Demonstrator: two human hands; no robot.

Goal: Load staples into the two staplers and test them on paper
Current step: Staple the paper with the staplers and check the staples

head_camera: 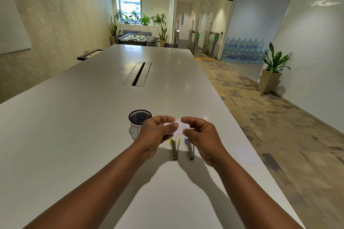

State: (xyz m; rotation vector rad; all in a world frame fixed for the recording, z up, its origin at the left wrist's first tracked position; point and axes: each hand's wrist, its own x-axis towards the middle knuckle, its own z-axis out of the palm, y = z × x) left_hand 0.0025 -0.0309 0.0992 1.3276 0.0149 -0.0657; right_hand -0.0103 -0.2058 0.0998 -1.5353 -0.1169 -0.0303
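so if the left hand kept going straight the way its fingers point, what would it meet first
Its fingers point right, across the small white box both hands pinch. Straight on, the left hand would probably meet the right hand first, just past the box, though depth is hard to judge here.

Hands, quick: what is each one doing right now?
Left hand: pinches the small white box.
Right hand: pinches the same box at its other end.
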